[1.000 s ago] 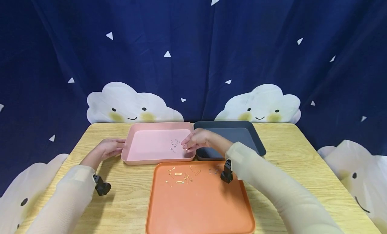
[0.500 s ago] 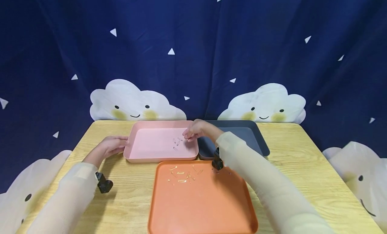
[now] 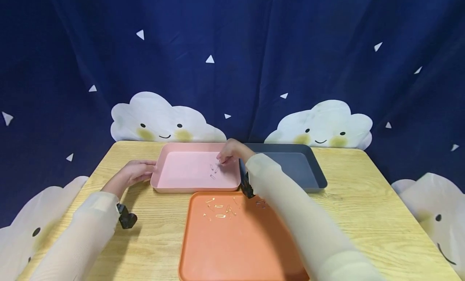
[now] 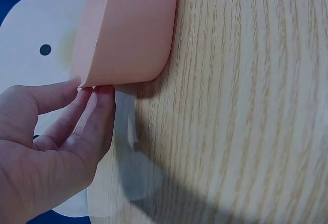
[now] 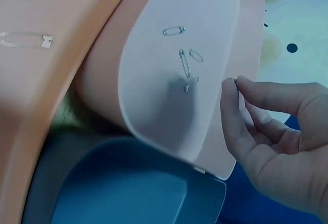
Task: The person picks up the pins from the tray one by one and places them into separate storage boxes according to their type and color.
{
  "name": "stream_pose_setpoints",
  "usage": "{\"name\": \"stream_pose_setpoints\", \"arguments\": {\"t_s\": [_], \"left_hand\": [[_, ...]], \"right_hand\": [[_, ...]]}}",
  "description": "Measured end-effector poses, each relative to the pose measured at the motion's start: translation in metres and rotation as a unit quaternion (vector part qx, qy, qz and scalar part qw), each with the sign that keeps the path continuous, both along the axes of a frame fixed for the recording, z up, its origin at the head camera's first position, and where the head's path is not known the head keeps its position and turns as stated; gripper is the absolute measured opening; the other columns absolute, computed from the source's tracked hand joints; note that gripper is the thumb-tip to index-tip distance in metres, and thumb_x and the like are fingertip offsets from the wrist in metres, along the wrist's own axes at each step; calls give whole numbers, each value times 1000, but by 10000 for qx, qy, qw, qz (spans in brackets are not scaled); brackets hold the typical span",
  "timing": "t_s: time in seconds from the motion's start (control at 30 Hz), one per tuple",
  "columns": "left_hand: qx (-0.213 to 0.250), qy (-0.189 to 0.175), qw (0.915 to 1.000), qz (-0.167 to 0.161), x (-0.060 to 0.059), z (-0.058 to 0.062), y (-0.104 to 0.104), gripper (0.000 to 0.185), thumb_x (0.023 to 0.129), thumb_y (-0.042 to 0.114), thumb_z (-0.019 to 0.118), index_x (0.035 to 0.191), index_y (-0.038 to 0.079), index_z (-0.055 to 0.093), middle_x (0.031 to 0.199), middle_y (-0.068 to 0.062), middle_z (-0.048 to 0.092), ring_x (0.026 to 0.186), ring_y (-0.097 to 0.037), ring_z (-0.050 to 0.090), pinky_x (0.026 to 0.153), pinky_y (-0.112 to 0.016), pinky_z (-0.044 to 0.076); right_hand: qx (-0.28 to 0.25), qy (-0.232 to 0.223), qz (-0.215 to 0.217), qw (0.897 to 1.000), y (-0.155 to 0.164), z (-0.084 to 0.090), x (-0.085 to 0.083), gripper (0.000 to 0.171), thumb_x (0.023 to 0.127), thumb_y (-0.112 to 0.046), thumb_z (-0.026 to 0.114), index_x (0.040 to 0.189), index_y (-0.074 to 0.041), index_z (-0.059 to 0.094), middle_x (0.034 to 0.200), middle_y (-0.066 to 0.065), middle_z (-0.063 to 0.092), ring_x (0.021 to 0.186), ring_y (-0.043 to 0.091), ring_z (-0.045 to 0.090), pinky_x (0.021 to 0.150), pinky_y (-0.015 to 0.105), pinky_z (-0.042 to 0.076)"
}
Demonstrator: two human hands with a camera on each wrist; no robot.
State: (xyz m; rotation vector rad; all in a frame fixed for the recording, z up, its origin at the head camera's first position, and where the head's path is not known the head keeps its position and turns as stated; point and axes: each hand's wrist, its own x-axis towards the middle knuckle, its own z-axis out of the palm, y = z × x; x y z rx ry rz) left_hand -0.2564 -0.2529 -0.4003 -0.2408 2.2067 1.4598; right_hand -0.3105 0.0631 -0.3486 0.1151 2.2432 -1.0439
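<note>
The right hand [image 3: 229, 153] had moved deeper over the shallow pink plastic tray [image 3: 189, 187], pinching a small silver safety pin [image 5: 234, 82] above four others, while the left hand [image 3: 136, 173], fingers straight, touched its corner.

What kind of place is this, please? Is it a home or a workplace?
Probably a staged recording corner, not a real workplace: a small wooden table stands before a dark blue curtain printed with smiling clouds, and holds only three plastic trays, such as the pink tray, with small safety pins.
</note>
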Motion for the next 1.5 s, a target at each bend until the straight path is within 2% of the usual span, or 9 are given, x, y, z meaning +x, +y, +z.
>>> {"name": "stream_pose_setpoints", "arguments": {"t_s": [0.2,0.27,0.43,0.6,0.73,0.97,1.3,1.43,1.5], "left_hand": [[-112,-19,9999,10,-1,0,1,61,96,20,56,147,-4,31,151,-25,36,85,5,59,100,-25,52],[-91,2,10000,-7,-1,0,0,62,96,19,56,147,-4,31,151,-25,36,85,5,59,99,-25,52],[25,28,10000,43,0,1,1,60,96,17,56,146,-6,32,142,-22,48,82,6,59,89,-18,55],[40,-1,10000,83,1,0,3,59,95,17,56,145,-6,33,135,-17,54,82,5,59,84,-16,55],[11,-2,9999,106,2,0,5,59,95,17,56,145,-6,33,142,-23,46,81,5,59,85,-17,56],[56,41,9999,113,2,-1,4,59,96,15,55,145,-7,32,141,-25,46,80,5,59,81,-15,56],[-295,7,9994,-197,2,-2,2,62,97,20,53,148,-6,28,151,-28,32,92,2,58,105,-30,49],[-198,23,9997,-163,2,-1,3,62,96,19,54,147,-7,29,148,-27,39,86,5,59,93,-22,54],[-120,33,9999,-111,2,0,4,62,95,17,55,146,-8,29,139,-24,50,83,6,59,85,-18,56]], "right_hand": [[734,392,321,9960,-8,-12,-9,36,77,8,69,112,-2,70,107,6,69,74,13,62,76,22,59],[837,497,592,9935,-9,-25,-24,37,72,5,73,108,-5,72,98,2,70,71,12,61,66,19,56],[1189,967,803,9849,-12,-30,-29,41,70,-1,76,110,-10,73,95,3,69,77,15,59,63,22,51],[695,1070,487,9906,-7,-8,4,40,78,1,71,118,-5,68,105,6,70,78,12,57,79,25,56],[-63,929,556,9941,5,-2,22,37,79,3,70,116,2,66,95,10,72,71,10,59,89,33,58],[-588,1056,755,9898,31,-3,53,33,81,0,70,113,6,66,75,0,66,64,10,58,67,24,55],[-942,1150,928,9845,77,-16,107,27,80,1,69,106,9,67,91,16,74,70,9,64,70,30,61],[-782,1626,1356,9742,90,-23,129,20,79,3,70,98,8,69,83,15,74,66,8,64,63,23,57],[-464,2105,1680,9619,98,-27,139,17,77,3,72,93,5,70,79,12,73,65,7,63,61,18,55]]}}
